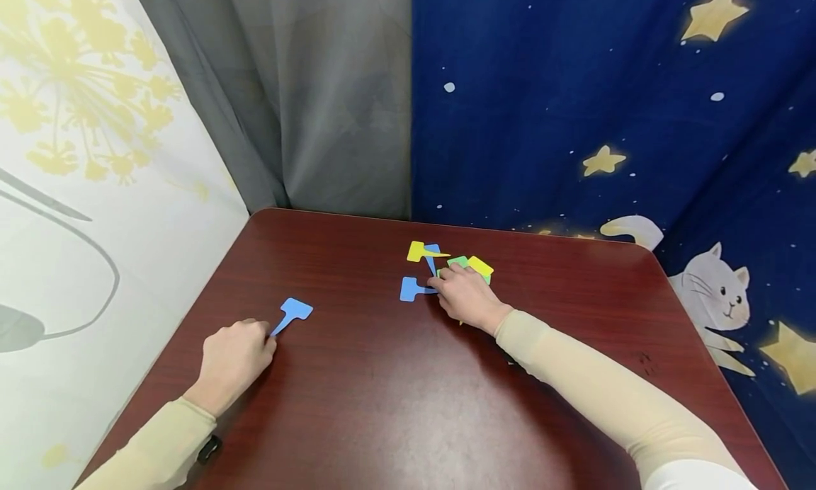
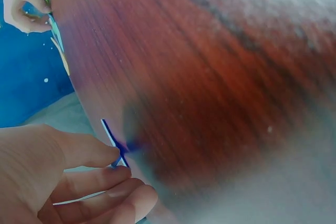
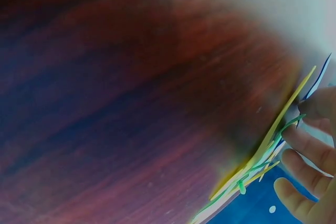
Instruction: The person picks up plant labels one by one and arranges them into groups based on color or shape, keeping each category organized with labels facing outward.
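We see the left hand (image 1: pixel 237 355) pinching a blue tag (image 1: pixel 295 310) by its stem between thumb and finger; its broad head sticks out past the fingertips, on the side away from the person. Our right hand (image 1: pixel 469 295) has its fingers curled down at a small pile, touching the stem of a second blue tag (image 1: pixel 410 289). We cannot tell whether they grip it. That tag's head lies just left of those fingertips.

Just beyond the same fingertips, a yellow tag (image 1: pixel 416 251) lies with its stem across a third blue tag (image 1: pixel 432 248). Past the knuckles we find a green tag (image 1: pixel 457 261) and a second yellow tag (image 1: pixel 481 266), partly overlapping; the hand hides some of the pile.

Behind each hand runs a cream sleeve, and a black band (image 1: pixel 209 448) shows by the left wrist. Under all the fingers spreads our dark red table (image 1: pixel 357 348). Well past them hang a grey curtain (image 1: pixel 347 100) and, to its right, a blue curtain (image 1: pixel 542 122) with stars and a cat. Far left of the left fingers stands a white surface (image 1: pixel 127 263) printed with yellow flowers.
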Demonstrator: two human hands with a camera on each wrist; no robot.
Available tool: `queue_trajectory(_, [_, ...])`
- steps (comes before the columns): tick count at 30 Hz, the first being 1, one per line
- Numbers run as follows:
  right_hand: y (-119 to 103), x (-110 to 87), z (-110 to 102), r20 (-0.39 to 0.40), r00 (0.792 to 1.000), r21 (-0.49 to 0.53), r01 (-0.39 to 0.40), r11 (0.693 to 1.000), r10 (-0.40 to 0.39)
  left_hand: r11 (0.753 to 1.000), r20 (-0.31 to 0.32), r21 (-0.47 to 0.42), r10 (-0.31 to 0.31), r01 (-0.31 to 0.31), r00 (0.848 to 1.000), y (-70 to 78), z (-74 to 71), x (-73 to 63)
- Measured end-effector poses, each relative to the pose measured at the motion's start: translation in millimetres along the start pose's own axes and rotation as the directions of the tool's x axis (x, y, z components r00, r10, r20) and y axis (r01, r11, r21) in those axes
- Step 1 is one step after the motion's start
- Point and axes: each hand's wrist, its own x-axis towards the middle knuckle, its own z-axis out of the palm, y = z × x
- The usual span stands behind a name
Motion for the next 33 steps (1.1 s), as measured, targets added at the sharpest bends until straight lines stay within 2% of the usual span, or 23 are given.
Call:
queue_trajectory(7, [-0.8,0.6,-0.6,0.011,1.000,-0.013,0.020,1.000,-0.020,1.000,0.000,0.010,0.005,-0.005,1.000,3.1,0.7,1.5])
queue_trajectory(14, [-1.8,-0.4,-2.5,0.007,0.999,-0.024,0.051,0.998,-0.051,1.000,0.028,-0.011,-0.008,0.008,1.000,4.2,-0.8,3.5])
queue_trajectory(17, [-1.5,-0.7,-1.8,-0.003,0.998,-0.024,0.065,0.998,-0.065,1.000,0.018,-0.014,-0.006,0.006,1.000,4.2,-2.5,6.3])
queue_trajectory(20, [-1.2,-0.6,-1.2,-0.014,0.997,-0.023,0.081,0.996,-0.081,0.999,-0.012,-0.014,0.044,-0.044,0.999,1.8,-4.7,10.7])
queue_trajectory(22, [-1.1,-0.4,-1.2,-0.012,0.996,-0.029,0.087,0.996,-0.087,0.994,-0.034,-0.020,0.107,-0.108,0.994,-2.0,-5.3,15.3])
queue_trajectory(25, [-1.2,-0.1,-1.6,-0.004,0.995,-0.042,0.095,0.995,-0.096,0.971,-0.039,-0.030,0.236,-0.238,0.971,-11.3,-3.7,24.1])
queue_trajectory(28, [-2.4,0.1,-1.4,0.005,0.994,-0.054,0.106,0.993,-0.106,0.930,0.000,-0.055,0.363,-0.362,0.932,-23.6,-0.5,31.0])
queue_trajectory(31, [-4.0,0.4,-0.8,0.012,0.993,-0.053,0.117,0.992,-0.116,0.890,0.055,-0.098,0.452,-0.446,0.890,-35.2,3.2,33.3])
queue_trajectory(33, [-5.0,0.5,-0.5,0.018,0.993,-0.053,0.122,0.991,-0.121,0.873,0.091,-0.125,0.483,-0.472,0.871,-40.9,5.5,33.1])
